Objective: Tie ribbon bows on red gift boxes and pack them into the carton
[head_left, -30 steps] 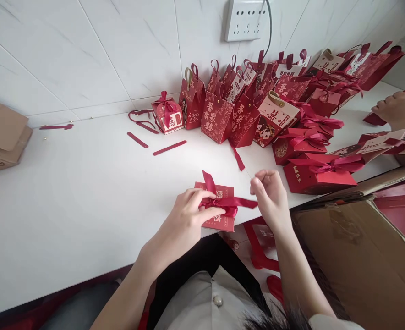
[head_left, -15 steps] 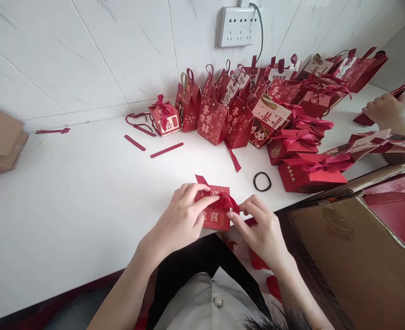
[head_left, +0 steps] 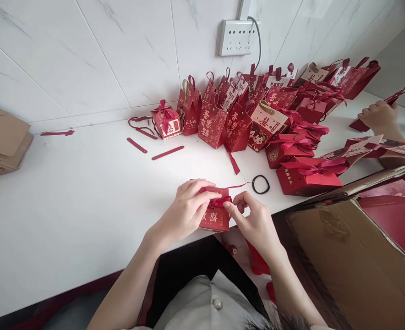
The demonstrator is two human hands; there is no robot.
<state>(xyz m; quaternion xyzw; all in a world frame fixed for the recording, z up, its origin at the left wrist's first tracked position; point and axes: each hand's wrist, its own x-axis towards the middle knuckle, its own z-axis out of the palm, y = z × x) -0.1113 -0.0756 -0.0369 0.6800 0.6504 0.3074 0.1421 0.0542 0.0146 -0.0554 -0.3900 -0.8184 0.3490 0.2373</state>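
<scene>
A small red gift box [head_left: 213,221] with pale characters lies near the front edge of the white table [head_left: 85,206]. Across its top runs a dark red ribbon [head_left: 219,201], bunched into a loop. My left hand [head_left: 188,208] rests over the box's left side, its fingers closed on the ribbon. From the right, my right hand [head_left: 255,217] pinches the ribbon's loop between thumb and index finger. A thin ribbon tail [head_left: 238,186] stretches from behind the box toward a black hair tie [head_left: 260,184]. My left fingertips partly hide the knot area.
Finished red gift boxes [head_left: 212,123] crowd the back right. Loose red strips [head_left: 168,152] lie at the back. A cardboard box [head_left: 3,142] stands left, and a large open carton [head_left: 353,256] borders the table at right. Another person's hand [head_left: 379,114] holds a box far right.
A ribbon tail that stuck up at the box's upper left now lies stretched out to the right. Both hands stay at the ribbon, the right one slightly shifted. The view has tilted a little.
</scene>
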